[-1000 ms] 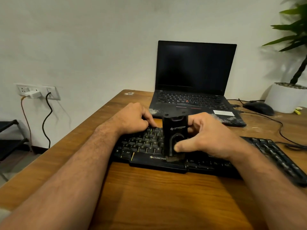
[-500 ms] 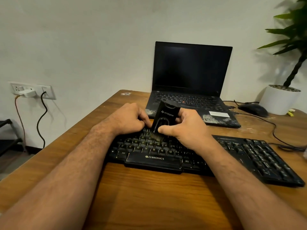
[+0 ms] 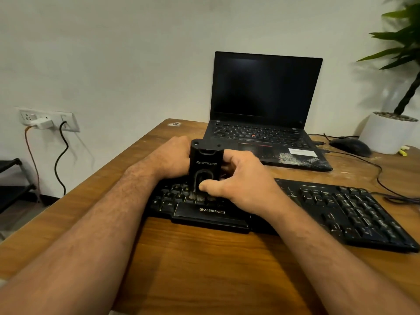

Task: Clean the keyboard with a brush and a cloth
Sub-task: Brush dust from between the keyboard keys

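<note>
The black keyboard point(image 3: 341, 208) lies on the wooden counter point(image 3: 204, 269). The right hand point(image 3: 241, 183) grips a black brush point(image 3: 205, 169) upright, bristles on the keys. The left hand point(image 3: 172, 160) rests curled on the keyboard's left part. A laptop point(image 3: 266, 114) stands behind.
</note>
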The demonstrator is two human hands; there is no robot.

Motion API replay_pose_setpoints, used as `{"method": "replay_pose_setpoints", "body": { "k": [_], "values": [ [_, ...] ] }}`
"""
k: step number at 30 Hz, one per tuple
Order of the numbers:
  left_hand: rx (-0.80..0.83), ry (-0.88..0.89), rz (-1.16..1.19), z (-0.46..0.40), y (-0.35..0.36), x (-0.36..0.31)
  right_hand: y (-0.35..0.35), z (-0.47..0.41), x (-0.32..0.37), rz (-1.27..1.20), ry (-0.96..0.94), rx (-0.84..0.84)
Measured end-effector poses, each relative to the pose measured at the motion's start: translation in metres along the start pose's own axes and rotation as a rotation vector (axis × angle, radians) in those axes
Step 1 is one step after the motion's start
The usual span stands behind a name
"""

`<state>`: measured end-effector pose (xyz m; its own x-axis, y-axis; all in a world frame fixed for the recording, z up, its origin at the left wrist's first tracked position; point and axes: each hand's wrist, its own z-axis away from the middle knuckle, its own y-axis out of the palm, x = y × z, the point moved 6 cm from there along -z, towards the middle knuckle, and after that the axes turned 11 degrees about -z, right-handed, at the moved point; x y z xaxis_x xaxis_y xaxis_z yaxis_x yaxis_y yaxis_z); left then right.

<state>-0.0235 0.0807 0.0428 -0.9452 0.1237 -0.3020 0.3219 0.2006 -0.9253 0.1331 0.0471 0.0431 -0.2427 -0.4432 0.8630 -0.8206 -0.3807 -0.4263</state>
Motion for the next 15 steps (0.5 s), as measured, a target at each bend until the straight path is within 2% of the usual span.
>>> {"method": "replay_pose_setpoints", "body": {
  "k": [3, 7, 11, 12, 15],
  "values": [
    [-0.008, -0.018, -0.032, -0.003, -0.001, 0.005, 0.005, -0.005, 0.007, 0.130, -0.058, -0.086],
    [0.021, -0.051, 0.017, -0.001, -0.002, 0.006, 0.004, -0.001, 0.007, 0.057, -0.014, 0.018],
    [0.060, -0.027, 0.057, -0.001, 0.002, 0.004, -0.022, -0.004, -0.001, 0.026, 0.045, -0.163],
    [0.063, -0.029, 0.069, -0.001, 0.003, 0.005, -0.027, -0.004, -0.002, -0.020, 0.063, -0.163],
    [0.058, -0.019, 0.095, -0.001, 0.003, 0.006, -0.020, 0.006, 0.002, -0.264, 0.113, 0.041]
  ]
}}
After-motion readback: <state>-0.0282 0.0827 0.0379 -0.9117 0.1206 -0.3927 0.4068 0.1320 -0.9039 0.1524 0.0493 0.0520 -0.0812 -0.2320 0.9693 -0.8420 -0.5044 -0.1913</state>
